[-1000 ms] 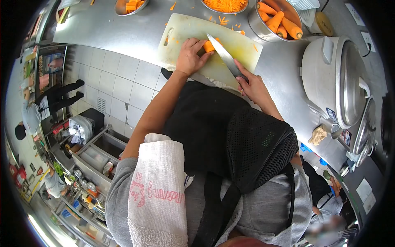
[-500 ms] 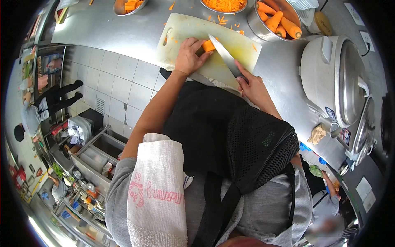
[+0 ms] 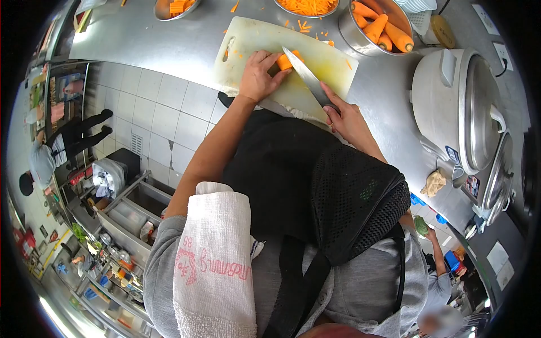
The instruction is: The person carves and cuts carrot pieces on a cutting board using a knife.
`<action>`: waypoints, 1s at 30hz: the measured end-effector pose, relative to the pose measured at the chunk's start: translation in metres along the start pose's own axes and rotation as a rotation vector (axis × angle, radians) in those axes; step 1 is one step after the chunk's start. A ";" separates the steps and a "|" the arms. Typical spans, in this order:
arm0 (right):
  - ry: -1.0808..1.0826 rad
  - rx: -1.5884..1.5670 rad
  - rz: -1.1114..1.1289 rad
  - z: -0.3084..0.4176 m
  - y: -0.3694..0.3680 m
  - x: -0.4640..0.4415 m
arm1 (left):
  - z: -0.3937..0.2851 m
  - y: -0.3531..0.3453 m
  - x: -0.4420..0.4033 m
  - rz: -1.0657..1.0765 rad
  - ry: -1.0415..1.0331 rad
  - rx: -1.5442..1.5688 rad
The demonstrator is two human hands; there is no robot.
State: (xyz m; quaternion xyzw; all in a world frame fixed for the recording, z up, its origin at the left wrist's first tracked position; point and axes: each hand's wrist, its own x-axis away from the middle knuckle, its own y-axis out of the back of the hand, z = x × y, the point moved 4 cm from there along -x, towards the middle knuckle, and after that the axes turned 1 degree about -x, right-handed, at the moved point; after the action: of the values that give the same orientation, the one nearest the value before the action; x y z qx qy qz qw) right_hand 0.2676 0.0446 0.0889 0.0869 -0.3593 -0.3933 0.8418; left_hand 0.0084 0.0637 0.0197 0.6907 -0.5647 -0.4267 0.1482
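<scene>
My left hand (image 3: 260, 76) presses its fingertips against a carrot piece (image 3: 284, 61) on the pale cutting board (image 3: 242, 35). My right hand (image 3: 345, 117) is closed round the handle of a knife (image 3: 305, 75). The blade slants across the board, its tip touching or just over the carrot piece. Carrot scraps lie on the board and just behind it. Beyond the board stand a bowl of shredded carrot (image 3: 307, 7) and a steel pot (image 3: 350, 34) of whole carrots.
At the back left is a bowl of carrot chunks (image 3: 178, 9). A large cooker (image 3: 438, 107) stands on the steel counter (image 3: 152, 39) at right, near a crumpled brown cloth (image 3: 434, 183). Other people are at far left and lower right; one holds something green.
The knife tip has shifted slightly left over the carrot piece. At lower right, another person's arm with the green item has moved. My left hand keeps its place on the carrot.
</scene>
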 end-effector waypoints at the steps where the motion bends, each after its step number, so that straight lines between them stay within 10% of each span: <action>1: -0.001 0.000 0.000 0.000 0.000 0.000 | 0.000 0.000 0.000 0.001 0.001 0.000; 22: 0.100 0.670 -0.133 0.009 0.001 -0.010 | -0.002 0.001 0.001 0.031 0.031 -0.032; 30: -0.017 -0.216 -0.119 -0.036 0.014 -0.009 | -0.004 0.001 0.003 0.048 0.034 -0.043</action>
State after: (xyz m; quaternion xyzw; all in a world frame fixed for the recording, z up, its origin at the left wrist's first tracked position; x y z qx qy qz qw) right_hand 0.2962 0.0554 0.0642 0.0136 -0.3161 -0.4798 0.8184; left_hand 0.0110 0.0597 0.0214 0.6807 -0.5694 -0.4231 0.1827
